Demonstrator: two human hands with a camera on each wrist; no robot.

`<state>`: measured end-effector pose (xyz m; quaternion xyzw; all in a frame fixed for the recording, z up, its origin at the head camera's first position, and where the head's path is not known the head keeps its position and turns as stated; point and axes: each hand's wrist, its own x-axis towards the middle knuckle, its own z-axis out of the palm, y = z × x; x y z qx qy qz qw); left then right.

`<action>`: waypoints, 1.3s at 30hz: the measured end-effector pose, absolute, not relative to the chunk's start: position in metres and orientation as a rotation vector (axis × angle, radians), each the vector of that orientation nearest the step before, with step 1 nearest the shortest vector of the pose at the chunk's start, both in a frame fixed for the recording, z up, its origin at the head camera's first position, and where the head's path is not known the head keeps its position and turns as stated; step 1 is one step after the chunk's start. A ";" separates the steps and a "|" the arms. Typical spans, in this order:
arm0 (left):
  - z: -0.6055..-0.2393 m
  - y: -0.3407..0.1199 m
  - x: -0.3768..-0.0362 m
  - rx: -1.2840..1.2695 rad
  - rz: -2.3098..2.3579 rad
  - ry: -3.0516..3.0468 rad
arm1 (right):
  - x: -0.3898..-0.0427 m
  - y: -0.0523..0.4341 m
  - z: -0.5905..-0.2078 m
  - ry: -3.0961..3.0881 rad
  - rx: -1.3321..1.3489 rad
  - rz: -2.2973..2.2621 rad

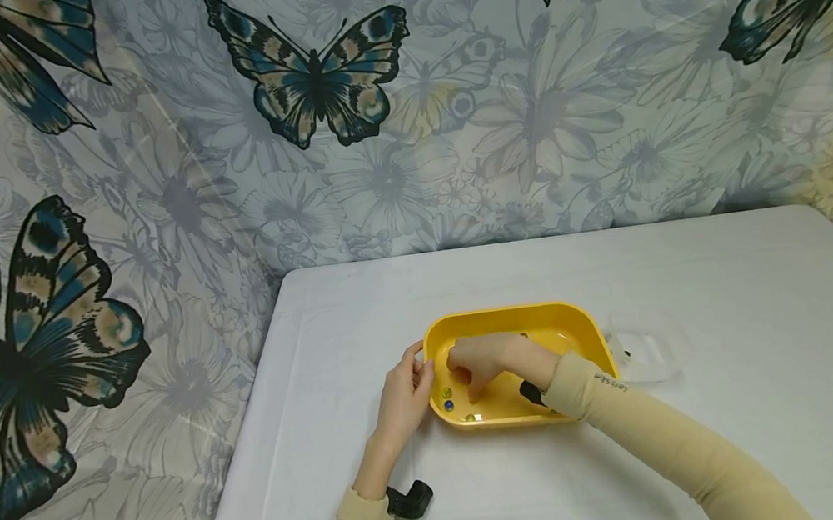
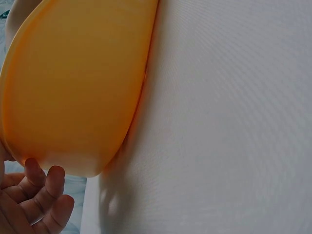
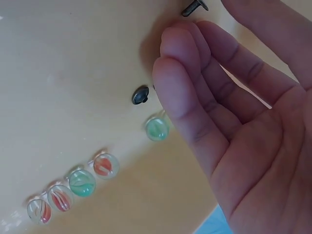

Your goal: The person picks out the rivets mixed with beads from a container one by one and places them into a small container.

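A yellow tray [image 1: 587, 329] stands on the white counter [image 1: 727, 280], a little toward the front edge and nearer the left side. The left hand [image 1: 402, 399] rests against the tray's left outer wall; its fingers [image 2: 46, 183] are lightly curled and touch the wall near the rim, but do not close around it. The right hand [image 1: 481, 364] is inside the tray, palm down. Its fingers [image 3: 195, 87] are close together and almost straight, and they hold nothing. Just beside the fingertips lie a green marble [image 3: 157, 129] and a small dark screw [image 3: 140, 95]. Four more marbles [image 3: 73, 187] lie in a row on the tray floor. A clear plastic container [image 1: 647, 355] lies just beside the tray's right side.
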<state>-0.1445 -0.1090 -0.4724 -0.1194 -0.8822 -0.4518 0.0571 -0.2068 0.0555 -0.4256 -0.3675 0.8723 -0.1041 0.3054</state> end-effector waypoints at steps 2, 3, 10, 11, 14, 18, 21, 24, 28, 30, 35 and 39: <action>-0.472 -0.109 -0.145 -0.362 -1.369 -2.673 | -0.207 0.055 -0.426 2.314 -0.977 -0.269; -0.472 -0.109 -0.145 -0.360 -1.368 -2.675 | -0.207 0.054 -0.427 2.315 -0.985 -0.267; -0.473 -0.109 -0.145 -0.354 -1.361 -2.680 | -0.206 0.053 -0.430 2.324 -1.028 -0.271; -0.473 -0.109 -0.145 -0.354 -1.362 -2.681 | -0.205 0.053 -0.431 2.324 -1.026 -0.272; -0.472 -0.109 -0.145 -0.354 -1.363 -2.682 | -0.204 0.052 -0.430 2.323 -1.027 -0.279; -0.472 -0.108 -0.144 -0.355 -1.355 -2.682 | -0.204 0.051 -0.429 2.316 -1.033 -0.284; -0.472 -0.108 -0.144 -0.356 -1.355 -2.683 | -0.204 0.051 -0.429 2.311 -1.038 -0.291; -0.472 -0.108 -0.145 -0.347 -1.363 -2.689 | -0.204 0.052 -0.430 2.310 -1.050 -0.293; -0.472 -0.108 -0.145 -0.340 -1.371 -2.694 | -0.204 0.052 -0.430 2.306 -1.054 -0.305; -0.472 -0.108 -0.145 -0.340 -1.374 -2.694 | -0.204 0.052 -0.429 2.300 -1.053 -0.312; -0.471 -0.108 -0.145 -0.338 -1.376 -2.693 | -0.204 0.053 -0.429 2.290 -1.057 -0.322; -0.471 -0.108 -0.145 -0.344 -1.377 -2.689 | -0.204 0.053 -0.428 2.292 -1.069 -0.311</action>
